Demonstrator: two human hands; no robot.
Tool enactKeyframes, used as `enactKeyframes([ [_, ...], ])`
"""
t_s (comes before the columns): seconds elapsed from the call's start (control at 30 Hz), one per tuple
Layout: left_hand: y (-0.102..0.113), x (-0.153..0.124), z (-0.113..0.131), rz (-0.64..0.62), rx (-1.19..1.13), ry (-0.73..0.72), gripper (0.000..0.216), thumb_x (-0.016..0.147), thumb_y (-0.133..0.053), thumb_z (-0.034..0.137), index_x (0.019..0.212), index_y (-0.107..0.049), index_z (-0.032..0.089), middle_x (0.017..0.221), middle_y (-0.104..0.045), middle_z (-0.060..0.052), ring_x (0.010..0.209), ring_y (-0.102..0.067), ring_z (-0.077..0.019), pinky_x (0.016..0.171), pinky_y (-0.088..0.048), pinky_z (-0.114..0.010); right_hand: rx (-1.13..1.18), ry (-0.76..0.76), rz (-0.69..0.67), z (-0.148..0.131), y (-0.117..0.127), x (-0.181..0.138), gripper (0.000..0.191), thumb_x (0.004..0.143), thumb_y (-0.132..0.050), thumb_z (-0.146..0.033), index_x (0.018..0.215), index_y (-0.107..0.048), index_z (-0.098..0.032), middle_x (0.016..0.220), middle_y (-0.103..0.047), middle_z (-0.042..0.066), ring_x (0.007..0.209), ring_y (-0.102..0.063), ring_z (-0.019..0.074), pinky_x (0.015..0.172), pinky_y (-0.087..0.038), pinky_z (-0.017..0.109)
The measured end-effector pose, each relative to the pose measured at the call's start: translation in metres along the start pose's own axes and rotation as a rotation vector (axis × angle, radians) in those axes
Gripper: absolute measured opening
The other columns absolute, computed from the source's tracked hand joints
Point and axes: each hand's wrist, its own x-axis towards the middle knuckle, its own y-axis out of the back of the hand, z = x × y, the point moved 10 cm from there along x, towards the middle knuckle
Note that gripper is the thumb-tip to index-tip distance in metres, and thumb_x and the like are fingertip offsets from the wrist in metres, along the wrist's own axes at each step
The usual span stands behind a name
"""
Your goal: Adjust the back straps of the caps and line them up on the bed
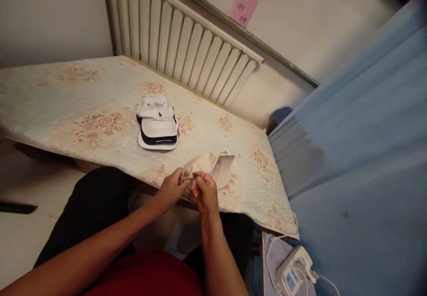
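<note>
A cream cap (213, 166) lies upside down at the near edge of a table with a floral cloth (83, 105). My left hand (171, 187) pinches the rear edge of the cap, fingers closed on its fabric or strap. My right hand (204, 192) is closed beside it, pinching the same small strap piece at the cap's back. The two hands almost touch. A stack of white caps with dark trim (156, 122) rests farther back on the table, apart from both hands.
A white radiator (187, 42) runs along the wall behind the table, with a pink note (243, 8) above it. A blue curtain (360, 154) hangs at the right. A white power strip with cable (293, 271) lies at lower right.
</note>
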Motion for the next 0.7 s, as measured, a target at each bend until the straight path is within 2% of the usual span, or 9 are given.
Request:
enactKeyframes([
  [0.1, -0.005, -0.002, 0.002, -0.021, -0.108, -0.018, 0.019, 0.076, -0.053, 0.032, 0.092, -0.050, 0.021, 0.067, -0.055, 0.006, 0.058, -0.055, -0.0135, 0.058, -0.044, -0.026, -0.045, 0.049, 0.054, -0.003, 0.007, 0.000, 0.019, 0.078, -0.066, -0.028, 0.091, -0.060, -0.016, 0.055, -0.062, -0.005, 0.040, -0.043, 0.0047, 0.043, -0.033, 0.016],
  [0.23, -0.008, -0.006, 0.010, -0.066, -0.279, -0.029, 0.019, 0.076, -0.052, 0.030, 0.092, -0.047, 0.021, 0.080, -0.063, 0.002, 0.068, -0.065, -0.0154, 0.067, -0.051, -0.030, -0.098, 0.114, 0.081, -0.009, 0.012, 0.000, 0.022, 0.077, -0.068, -0.027, 0.096, -0.061, -0.018, 0.065, -0.066, -0.003, 0.058, -0.060, 0.0098, 0.061, -0.049, 0.022],
  [0.33, -0.010, -0.008, 0.013, -0.131, -0.263, 0.002, 0.022, 0.077, -0.053, 0.031, 0.096, -0.046, 0.021, 0.082, -0.067, 0.000, 0.072, -0.069, -0.0185, 0.069, -0.052, -0.032, -0.129, 0.117, 0.081, -0.009, 0.013, -0.001, 0.029, 0.075, -0.071, -0.026, 0.100, -0.059, -0.020, 0.073, -0.069, -0.001, 0.068, -0.065, 0.0128, 0.065, -0.051, 0.024],
  [0.4, -0.013, -0.008, 0.013, -0.176, -0.162, 0.006, 0.021, 0.080, -0.051, 0.031, 0.097, -0.045, 0.021, 0.077, -0.068, 0.000, 0.068, -0.069, -0.0196, 0.066, -0.052, -0.032, -0.150, 0.106, 0.081, -0.007, 0.013, -0.001, 0.035, 0.070, -0.074, -0.023, 0.101, -0.058, -0.020, 0.077, -0.070, -0.002, 0.068, -0.065, 0.0130, 0.063, -0.051, 0.024],
  [0.5, -0.015, -0.006, 0.018, -0.181, 0.188, -0.084, 0.014, 0.084, -0.047, 0.026, 0.097, -0.046, 0.021, 0.074, -0.068, -0.002, 0.067, -0.068, -0.0212, 0.063, -0.047, -0.030, -0.192, 0.099, 0.095, -0.004, 0.014, 0.000, 0.044, 0.064, -0.076, -0.017, 0.103, -0.057, -0.021, 0.081, -0.069, -0.003, 0.068, -0.065, 0.0122, 0.063, -0.051, 0.023],
  [0.6, -0.020, -0.006, 0.025, -0.175, 0.538, -0.194, 0.016, 0.087, -0.045, 0.023, 0.102, -0.049, 0.020, 0.080, -0.070, -0.007, 0.077, -0.068, -0.0247, 0.065, -0.044, -0.030, -0.245, 0.114, 0.167, -0.004, 0.019, 0.000, 0.040, 0.064, -0.074, -0.016, 0.100, -0.058, -0.021, 0.076, -0.068, -0.004, 0.067, -0.065, 0.0116, 0.063, -0.050, 0.022],
  [0.7, -0.026, -0.007, 0.029, -0.216, 0.669, -0.222, 0.021, 0.090, -0.044, 0.026, 0.109, -0.049, 0.019, 0.082, -0.070, -0.008, 0.076, -0.069, -0.0257, 0.062, -0.041, -0.029, -0.243, 0.121, 0.229, -0.004, 0.025, 0.001, 0.032, 0.065, -0.070, -0.015, 0.095, -0.058, -0.020, 0.069, -0.066, -0.006, 0.061, -0.063, 0.0104, 0.059, -0.048, 0.021],
])
